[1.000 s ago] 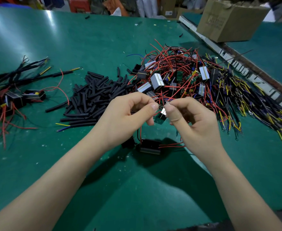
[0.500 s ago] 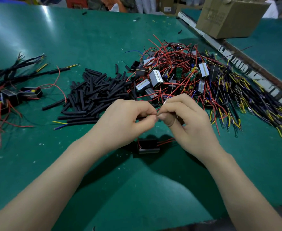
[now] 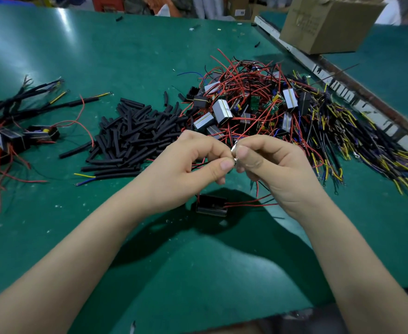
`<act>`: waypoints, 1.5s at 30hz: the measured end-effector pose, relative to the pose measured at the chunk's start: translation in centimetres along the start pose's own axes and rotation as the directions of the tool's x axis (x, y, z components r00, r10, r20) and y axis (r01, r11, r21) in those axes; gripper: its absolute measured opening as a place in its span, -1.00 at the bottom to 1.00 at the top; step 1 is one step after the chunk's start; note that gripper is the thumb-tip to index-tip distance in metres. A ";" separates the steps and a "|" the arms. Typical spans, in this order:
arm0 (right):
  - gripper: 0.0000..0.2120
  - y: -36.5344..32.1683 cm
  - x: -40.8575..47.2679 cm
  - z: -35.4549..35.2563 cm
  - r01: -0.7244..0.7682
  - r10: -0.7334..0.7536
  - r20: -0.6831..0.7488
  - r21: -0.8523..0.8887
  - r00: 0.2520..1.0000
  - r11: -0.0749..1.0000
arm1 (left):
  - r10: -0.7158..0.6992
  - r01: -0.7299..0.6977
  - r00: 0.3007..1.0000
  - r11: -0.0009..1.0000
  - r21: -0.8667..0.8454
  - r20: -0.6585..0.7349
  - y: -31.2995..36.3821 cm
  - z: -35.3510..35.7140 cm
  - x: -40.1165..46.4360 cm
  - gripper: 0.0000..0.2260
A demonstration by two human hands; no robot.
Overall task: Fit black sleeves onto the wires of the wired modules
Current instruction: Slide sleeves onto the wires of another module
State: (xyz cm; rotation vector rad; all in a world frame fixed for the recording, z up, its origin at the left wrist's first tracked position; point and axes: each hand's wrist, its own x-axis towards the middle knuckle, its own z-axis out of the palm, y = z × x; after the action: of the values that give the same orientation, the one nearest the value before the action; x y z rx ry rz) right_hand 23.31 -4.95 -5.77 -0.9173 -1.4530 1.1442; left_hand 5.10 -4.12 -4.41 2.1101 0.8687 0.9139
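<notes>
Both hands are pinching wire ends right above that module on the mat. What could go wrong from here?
1. The left hand and right hand pinch thin wire ends between thumb and fingers; a slip might lose the threading.
2. Red wires run from the hands to the module; pulling may drag it.
3. The tangled module pile lies close behind; loose wires could snag there.

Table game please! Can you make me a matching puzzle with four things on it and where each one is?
Things:
1. pile of black sleeves
2. cardboard box
3. black module
4. red-wire tangle

Places:
A. far right corner
B. under the hands
C. left of the red wires
D. middle, behind the hands

Pairs: 1-C, 2-A, 3-B, 4-D
</notes>
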 end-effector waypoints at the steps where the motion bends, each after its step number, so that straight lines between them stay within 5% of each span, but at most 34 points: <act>1: -0.92 0.1 0.1 0.2 -0.023 0.023 -0.034 0.016 0.999 1.000 | 0.004 -0.004 1.000 1.000 -0.011 -0.025 0.0 0.1 0.0 -0.91; 8: -0.89 0.7 0.3 1.4 -0.004 0.007 -0.147 0.021 0.989 1.000 | -0.005 -0.008 0.975 0.998 -0.055 -0.224 0.2 1.3 -0.2 -0.91; 12: -0.92 1.0 0.1 1.4 0.160 -0.195 -0.122 -0.246 0.973 0.956 | -0.024 0.011 0.962 0.999 -0.051 -0.271 0.3 1.5 -0.1 -0.92; 16: -0.90 1.6 0.0 1.6 0.322 -0.389 -0.011 -0.540 0.921 0.777 | -0.043 0.021 0.950 0.997 -0.075 -0.309 0.3 1.3 -0.1 -0.93; 25: -0.78 1.7 0.3 1.2 0.350 -0.411 -0.082 -0.389 0.908 0.852 | -0.165 0.106 0.978 0.918 -0.382 -0.124 0.7 1.2 0.1 -0.87; 33: -0.91 0.9 0.0 1.0 0.343 -0.407 -0.063 -0.432 0.911 0.834 | -0.170 0.124 0.983 0.897 -0.425 -0.070 0.9 0.9 0.1 -0.87; 37: -0.90 1.3 0.0 1.3 0.330 -0.431 -0.070 -0.537 0.900 0.777 | -0.203 0.133 0.958 0.942 -0.309 -0.205 0.5 1.1 0.0 -0.91; 41: -0.84 1.6 0.0 1.2 0.338 -0.423 -0.021 -0.567 0.906 0.751 | -0.078 0.136 0.922 0.982 0.131 -0.379 0.6 1.3 -0.2 -0.92; 45: -0.83 1.5 0.0 1.2 0.390 -0.495 0.028 -0.654 0.868 0.648 | -0.076 0.177 0.895 0.965 0.192 -0.439 1.0 1.6 -0.2 -0.86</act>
State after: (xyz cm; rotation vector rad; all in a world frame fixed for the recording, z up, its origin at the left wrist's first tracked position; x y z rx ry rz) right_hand 22.07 -4.75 -7.27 -0.9894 -1.8465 0.1684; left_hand 6.52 -5.29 -4.56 2.0374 1.3788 1.2876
